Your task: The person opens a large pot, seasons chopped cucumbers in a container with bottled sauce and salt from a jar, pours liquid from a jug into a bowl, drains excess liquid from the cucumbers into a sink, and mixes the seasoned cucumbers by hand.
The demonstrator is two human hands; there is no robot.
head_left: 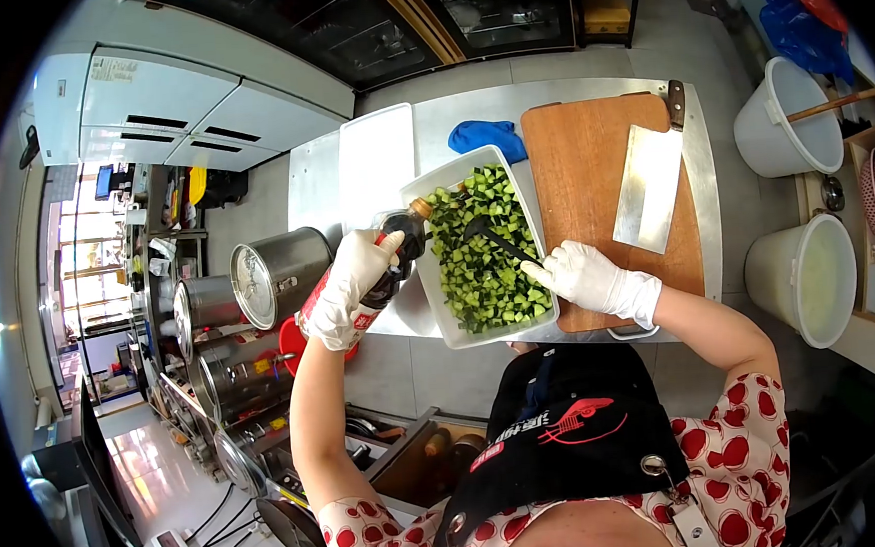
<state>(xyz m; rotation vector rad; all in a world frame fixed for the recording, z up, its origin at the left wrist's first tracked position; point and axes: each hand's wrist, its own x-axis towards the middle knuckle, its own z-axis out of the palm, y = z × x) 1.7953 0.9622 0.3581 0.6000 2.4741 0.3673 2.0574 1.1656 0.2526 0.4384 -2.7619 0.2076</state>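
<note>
My left hand [356, 278], in a white glove, is wrapped round a dark bottle [407, 237] with a red label. The bottle is tilted, its mouth at the left rim of a white plastic tub [537, 229]. Diced cucumber [483, 286] fills much of the tub. In my gloved right hand [583, 277] is the handle of a black spoon [495, 238], its head resting among the cucumber pieces. Whether liquid is leaving the bottle, I cannot tell.
To the right, a cleaver [650, 185] lies on a wooden cutting board [580, 144]. A blue cloth [486, 140] and a white tray [379, 162] are at the table's far side. White buckets [801, 281] stand right, steel pots [282, 276] left.
</note>
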